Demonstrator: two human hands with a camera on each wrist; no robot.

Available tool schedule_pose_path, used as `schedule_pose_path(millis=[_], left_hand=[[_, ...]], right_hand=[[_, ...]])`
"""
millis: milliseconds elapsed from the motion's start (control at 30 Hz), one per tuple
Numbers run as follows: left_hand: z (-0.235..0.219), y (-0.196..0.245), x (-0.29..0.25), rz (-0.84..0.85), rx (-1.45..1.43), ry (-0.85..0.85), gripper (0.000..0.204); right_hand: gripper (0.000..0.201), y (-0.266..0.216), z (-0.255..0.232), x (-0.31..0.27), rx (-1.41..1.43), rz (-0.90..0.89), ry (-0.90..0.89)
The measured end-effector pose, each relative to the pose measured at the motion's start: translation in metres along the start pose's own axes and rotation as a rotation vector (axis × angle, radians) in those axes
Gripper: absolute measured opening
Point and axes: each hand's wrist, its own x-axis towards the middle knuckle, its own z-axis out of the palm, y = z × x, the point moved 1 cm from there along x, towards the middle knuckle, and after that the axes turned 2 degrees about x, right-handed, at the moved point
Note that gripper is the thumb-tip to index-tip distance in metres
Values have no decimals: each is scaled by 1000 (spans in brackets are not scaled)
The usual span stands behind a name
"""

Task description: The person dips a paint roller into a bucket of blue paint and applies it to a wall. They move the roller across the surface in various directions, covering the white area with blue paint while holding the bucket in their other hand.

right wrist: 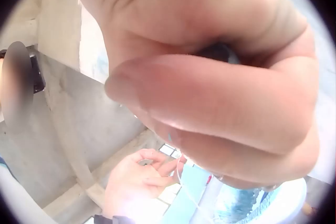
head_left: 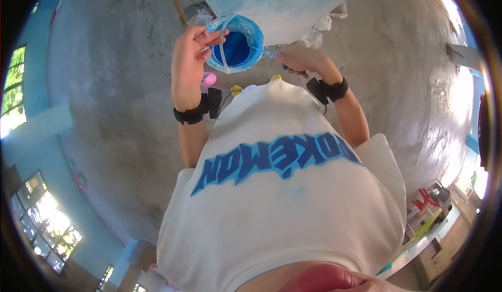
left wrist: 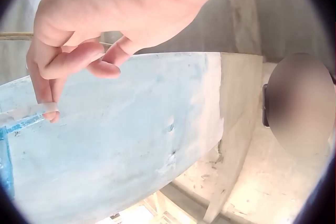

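A light blue bucket (head_left: 256,36), holding deep blue paint (head_left: 235,50), stands in front of the person, its rim crusted with paint. A white bucket handle (head_left: 221,46) arches over its mouth. My left hand (head_left: 189,56) is at the left rim; its two straight fingers touch the handle (left wrist: 37,109), while other fingers bend toward the palm. Right of the bucket, my right hand (head_left: 303,59) grips a slim tool whose blue-coated end (head_left: 269,53) reaches the rim; I cannot tell its kind. In the right wrist view, curled fingers (right wrist: 220,98) hide most of it.
A large pale blue slab (head_left: 277,4) rises just beyond the bucket, with crumpled white plastic (head_left: 316,35) beside it. A stick (head_left: 176,2) leans at the left. A pink object (head_left: 208,79) and a yellow shoe tip (head_left: 236,90) are near the bucket on the concrete floor (head_left: 115,72).
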Motion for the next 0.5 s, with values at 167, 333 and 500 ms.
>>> schedule_pose_path(millis=[167,333,500], left_hand=[[1,32,-5,-53,58,-10,18],[6,25,9,-5,40,40,21],[-4,13,12,-27,-70,65,22]], right_hand=[[56,-39,-5,5,44,97,-133],[57,-16,-10,23,55,67,-78],[54,-7,-8,-10,-8,-38,12]])
